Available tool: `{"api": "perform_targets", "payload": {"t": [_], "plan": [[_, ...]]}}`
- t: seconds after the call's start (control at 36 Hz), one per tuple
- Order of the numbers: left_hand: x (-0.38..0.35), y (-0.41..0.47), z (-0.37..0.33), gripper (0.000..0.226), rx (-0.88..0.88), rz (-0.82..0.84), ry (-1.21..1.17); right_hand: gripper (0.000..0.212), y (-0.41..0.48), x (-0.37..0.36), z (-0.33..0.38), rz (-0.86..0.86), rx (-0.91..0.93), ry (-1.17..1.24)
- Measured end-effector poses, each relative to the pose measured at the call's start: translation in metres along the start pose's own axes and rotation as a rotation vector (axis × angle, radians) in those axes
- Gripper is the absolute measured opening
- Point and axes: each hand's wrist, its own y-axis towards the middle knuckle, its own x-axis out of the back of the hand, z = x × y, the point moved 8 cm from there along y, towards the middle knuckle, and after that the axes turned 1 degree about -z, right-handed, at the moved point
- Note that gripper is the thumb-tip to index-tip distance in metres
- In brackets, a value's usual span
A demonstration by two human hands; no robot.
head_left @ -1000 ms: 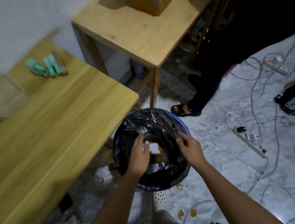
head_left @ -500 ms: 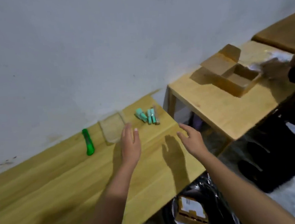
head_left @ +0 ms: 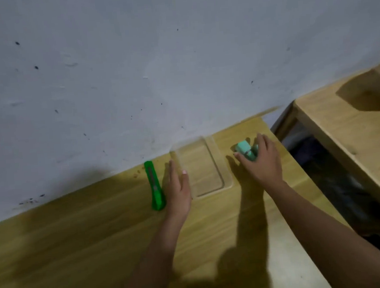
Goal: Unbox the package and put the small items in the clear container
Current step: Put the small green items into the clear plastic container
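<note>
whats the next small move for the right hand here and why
Probably close the right hand around the mint green items and carry them left over the clear container. Its fingers already curl over them, though a firm grip isn't clear. The container looks empty, and the left hand rests at its left side, seemingly to steady it.

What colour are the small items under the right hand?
Mint green small items, seen in the head view.

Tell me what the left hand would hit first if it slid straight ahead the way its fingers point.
Probably the wall. The left hand points up the gap between the green utility knife and the clear container, its thumb at the container's near side. Depth is unclear; it might graze the container first.
</note>
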Motion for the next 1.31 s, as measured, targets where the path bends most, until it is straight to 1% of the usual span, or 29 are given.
{"api": "perform_targets", "payload": {"t": [0.08,0.14,0.19,0.36,0.47,0.58,0.75,0.89,1.03,1.11,1.17,1.25,1.31], "plan": [[-0.007,-0.003,-0.005,0.05,0.013,0.026,-0.053,0.076,0.005,-0.013,0.01,-0.017,0.062,-0.156],[-0.012,-0.008,-0.01,0.05,0.016,0.055,-0.106,0.068,0.006,-0.018,0.015,-0.026,0.099,-0.217],[-0.015,-0.01,-0.012,0.049,0.015,0.073,-0.17,0.064,0.008,-0.022,0.017,-0.017,0.119,-0.25],[-0.021,-0.009,-0.008,0.049,0.029,0.063,-0.247,0.066,0.012,-0.023,0.01,0.045,0.113,-0.329],[-0.024,-0.009,-0.007,0.05,0.039,0.061,-0.274,0.064,0.011,-0.02,0.013,0.056,0.125,-0.357],[-0.025,-0.01,-0.009,0.05,0.041,0.044,-0.287,0.061,0.01,-0.018,0.014,0.061,0.125,-0.357],[-0.029,-0.011,-0.009,0.05,0.064,0.039,-0.317,0.054,0.002,-0.017,0.013,0.038,0.17,-0.343],[-0.031,-0.015,-0.014,0.05,0.079,0.027,-0.352,0.053,-0.003,-0.012,0.014,0.04,0.199,-0.3],[-0.033,-0.015,-0.013,0.049,0.108,0.02,-0.412,0.051,-0.005,0.009,0.036,-0.048,0.24,-0.18],[-0.033,-0.015,-0.014,0.048,0.11,-0.019,-0.441,0.05,-0.009,0.015,0.066,-0.065,0.315,-0.086],[-0.034,-0.015,-0.012,0.047,0.13,-0.045,-0.461,0.05,-0.017,0.008,0.089,-0.027,0.391,-0.044],[-0.035,-0.015,-0.009,0.048,0.178,-0.057,-0.604,0.05,-0.032,-0.013,0.119,0.06,0.526,-0.093],[-0.033,-0.015,-0.007,0.048,0.209,-0.052,-0.735,0.051,-0.039,-0.027,0.129,0.111,0.571,-0.151]]}}
